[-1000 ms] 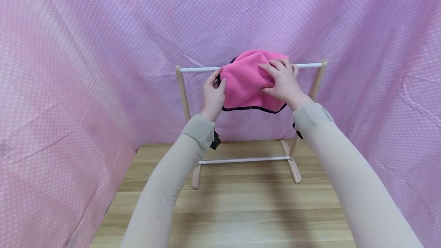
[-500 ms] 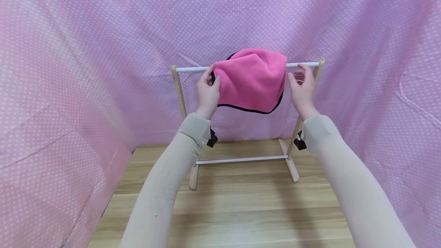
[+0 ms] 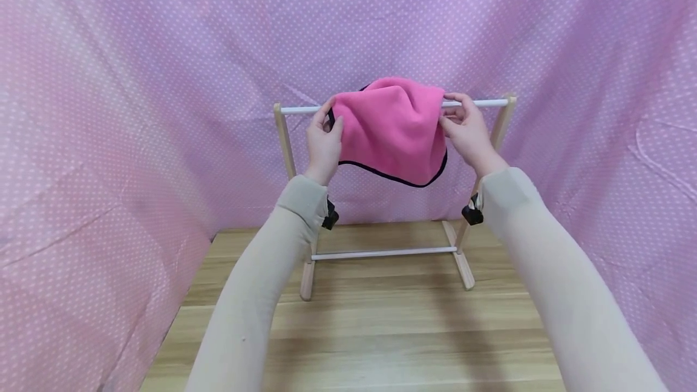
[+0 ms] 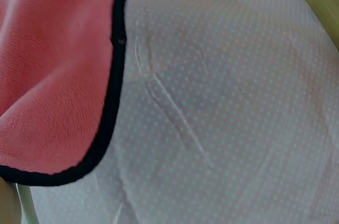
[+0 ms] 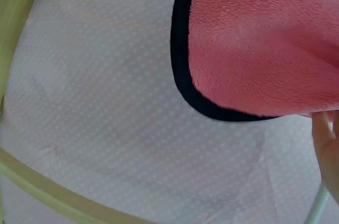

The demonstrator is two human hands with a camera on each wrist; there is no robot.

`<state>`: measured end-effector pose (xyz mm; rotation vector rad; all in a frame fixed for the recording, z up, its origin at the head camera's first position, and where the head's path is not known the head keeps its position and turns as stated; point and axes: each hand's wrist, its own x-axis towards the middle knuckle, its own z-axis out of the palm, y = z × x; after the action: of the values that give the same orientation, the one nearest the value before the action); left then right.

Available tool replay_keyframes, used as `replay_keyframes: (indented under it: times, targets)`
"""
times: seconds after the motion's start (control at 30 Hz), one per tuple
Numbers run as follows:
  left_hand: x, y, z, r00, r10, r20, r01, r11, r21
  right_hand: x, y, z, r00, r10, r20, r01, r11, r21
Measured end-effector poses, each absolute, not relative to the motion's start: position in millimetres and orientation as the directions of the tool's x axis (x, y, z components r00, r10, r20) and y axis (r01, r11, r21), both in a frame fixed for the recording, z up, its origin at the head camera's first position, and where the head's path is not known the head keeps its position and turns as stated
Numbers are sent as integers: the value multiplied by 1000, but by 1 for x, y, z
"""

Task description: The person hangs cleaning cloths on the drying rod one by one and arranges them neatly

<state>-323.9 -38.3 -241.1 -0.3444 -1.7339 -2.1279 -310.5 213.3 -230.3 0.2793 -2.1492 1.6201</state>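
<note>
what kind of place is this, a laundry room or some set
Probably a staged set, not a real laundry room: pink dotted fabric walls in a wooden tabletop, which carries only a small wooden drying rack with a pink towel held by both hands.

Bright, even light; wrist views softly blurred.

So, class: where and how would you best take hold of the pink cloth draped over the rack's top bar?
Probably pinch the pink cloth at its two side edges near the bar, one hand from each side: it hangs folded over, and those edges stand free.
</note>
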Motion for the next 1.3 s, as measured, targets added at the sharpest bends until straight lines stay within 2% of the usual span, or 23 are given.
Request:
replay_keyframes:
  times: [0.3,0.37,0.5,0.57,0.73,0.8,0.9,1.0,1.13,1.3]
  targets:
    - [-331,-62,-220,-873,-134,469,485,-131,865,-309,208,-203,-853,229,469,-436,181,-882]
    - [-333,-68,-215,-849,-169,500,509,-11,861,-310,209,-199,-834,283,473,-454,134,-881]
    - [-336,-77,-205,-807,-202,555,552,78,831,-312,213,-193,-802,360,476,-490,60,-870]
    - [-336,-79,-202,-800,-194,568,564,81,822,-313,215,-192,-802,368,470,-460,122,-880]
    - [-325,-79,-195,-821,-177,543,539,74,839,-312,218,-196,-840,331,430,-281,411,-867]
    - [-323,-80,-195,-833,-176,525,529,23,848,-312,218,-200,-854,315,415,-253,446,-859]
    - [-328,-83,-198,-849,-164,503,518,-67,853,-311,218,-207,-868,301,396,-275,372,-886]
    - [-336,-86,-204,-851,-150,503,519,-96,849,-311,219,-215,-872,304,383,-321,235,-917]
    - [-338,-89,-211,-842,-155,517,532,-74,844,-310,219,-226,-884,303,356,-343,95,-934]
    - [-336,-92,-217,-836,-181,518,529,-20,848,-309,221,-238,-947,207,245,-254,-20,-967]
